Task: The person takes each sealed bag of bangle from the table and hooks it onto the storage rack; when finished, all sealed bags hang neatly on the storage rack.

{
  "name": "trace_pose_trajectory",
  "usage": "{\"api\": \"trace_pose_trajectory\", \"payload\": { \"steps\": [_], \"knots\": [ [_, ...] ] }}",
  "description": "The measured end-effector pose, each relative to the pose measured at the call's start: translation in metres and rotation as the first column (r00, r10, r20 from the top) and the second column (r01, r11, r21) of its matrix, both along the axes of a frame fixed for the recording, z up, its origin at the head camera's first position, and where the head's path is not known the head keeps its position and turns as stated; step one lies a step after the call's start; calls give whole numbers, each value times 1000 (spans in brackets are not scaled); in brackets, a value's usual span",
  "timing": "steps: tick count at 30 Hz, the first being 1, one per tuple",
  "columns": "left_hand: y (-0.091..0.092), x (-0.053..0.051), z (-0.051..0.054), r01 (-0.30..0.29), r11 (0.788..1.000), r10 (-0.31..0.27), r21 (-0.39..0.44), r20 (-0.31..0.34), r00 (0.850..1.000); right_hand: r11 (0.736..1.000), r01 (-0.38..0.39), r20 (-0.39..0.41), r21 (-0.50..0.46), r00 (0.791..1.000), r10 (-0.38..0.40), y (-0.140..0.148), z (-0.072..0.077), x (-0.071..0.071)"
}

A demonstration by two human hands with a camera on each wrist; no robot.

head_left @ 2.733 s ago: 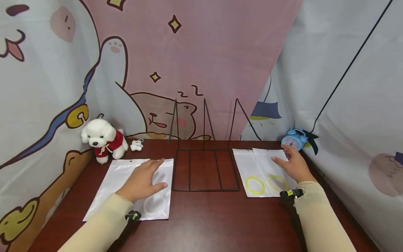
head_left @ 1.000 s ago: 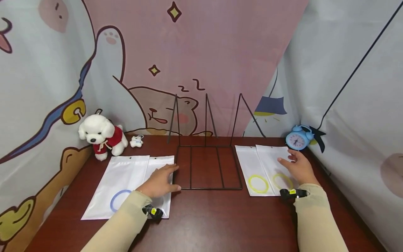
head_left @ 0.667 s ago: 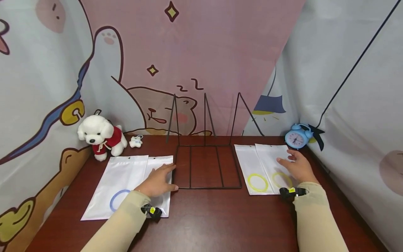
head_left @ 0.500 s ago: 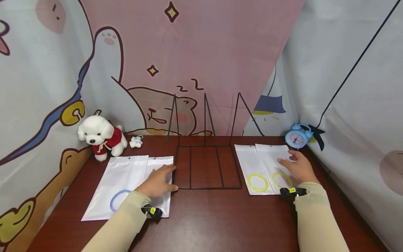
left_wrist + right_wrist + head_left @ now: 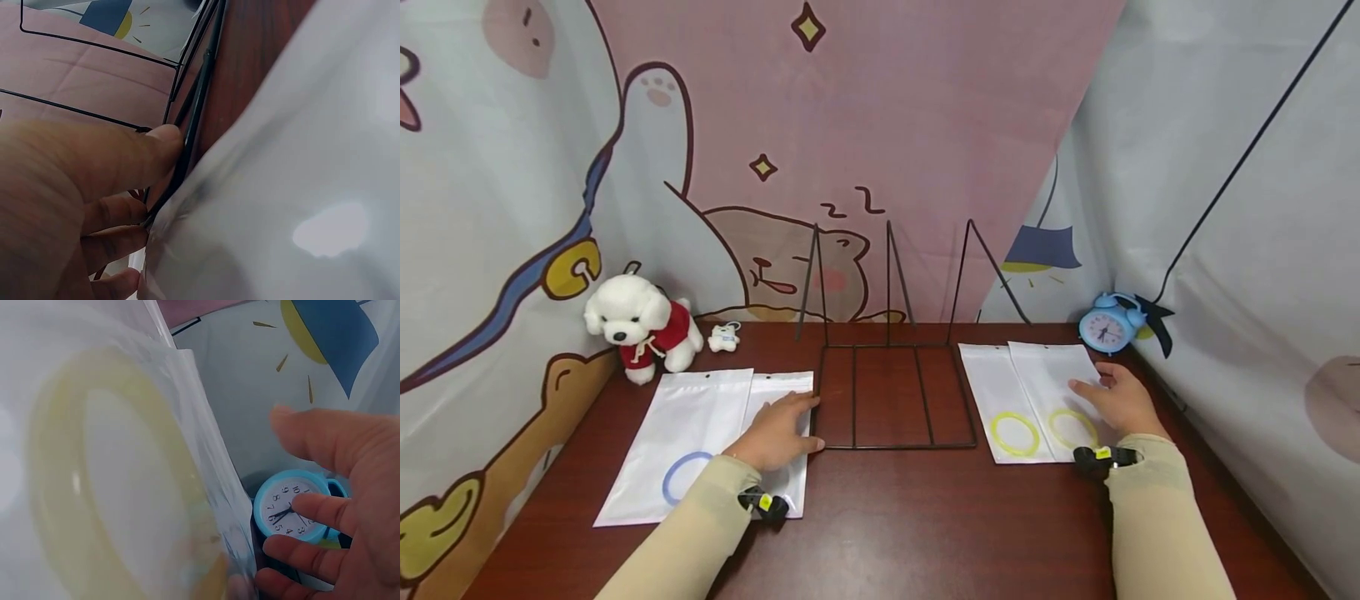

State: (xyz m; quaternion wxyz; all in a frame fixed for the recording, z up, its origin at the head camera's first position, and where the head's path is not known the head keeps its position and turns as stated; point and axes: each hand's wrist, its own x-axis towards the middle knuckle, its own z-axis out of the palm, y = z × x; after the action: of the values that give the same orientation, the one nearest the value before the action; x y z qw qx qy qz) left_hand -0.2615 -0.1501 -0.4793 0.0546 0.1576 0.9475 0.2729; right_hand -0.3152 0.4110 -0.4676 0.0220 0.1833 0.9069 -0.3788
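Observation:
My left hand (image 5: 773,433) rests over the right one of two overlapping white zip bags (image 5: 775,385), its thumb and fingertips spread at the left rod of a black wire rack (image 5: 853,400). In the left wrist view, the thumb (image 5: 165,140) touches or nearly touches that rod. A blue ring (image 5: 679,477) shows in the left-hand zip bag (image 5: 703,408). My right hand (image 5: 1122,400) is at the right edge of another white zip bag (image 5: 1045,367), fingers apart and loosely bent. That bag holds a yellow ring (image 5: 59,475); the zip bag beside it (image 5: 988,375) holds another yellow ring (image 5: 1015,454).
A blue alarm clock (image 5: 1108,323) stands at the back right, just beyond the right hand. At the back left sit a plush dog (image 5: 638,321) in red and a small white toy charm (image 5: 724,337). Printed cloth (image 5: 925,125) hangs behind the brown table (image 5: 910,533).
Since the oldest frame, my left hand has moved right to the rack's side, uncovering the blue ring. My right hand has just shifted slightly right and down, towards the bag's edge.

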Motion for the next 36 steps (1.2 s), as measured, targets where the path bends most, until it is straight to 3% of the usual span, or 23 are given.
{"api": "trace_pose_trajectory", "payload": {
  "steps": [14,21,36],
  "knots": [
    [0,1,2,8,1000,-8,5,-14,1000,997,-5,126,83,992,-6,9,-1,4],
    [0,1,2,1,1000,-1,12,-14,1000,986,-6,109,166,994,-12,8,-1,4],
    [-2,-2,-3,-2,1000,2,3,-15,1000,982,64,124,180,988,-87,7,-1,7]
  ]
}}
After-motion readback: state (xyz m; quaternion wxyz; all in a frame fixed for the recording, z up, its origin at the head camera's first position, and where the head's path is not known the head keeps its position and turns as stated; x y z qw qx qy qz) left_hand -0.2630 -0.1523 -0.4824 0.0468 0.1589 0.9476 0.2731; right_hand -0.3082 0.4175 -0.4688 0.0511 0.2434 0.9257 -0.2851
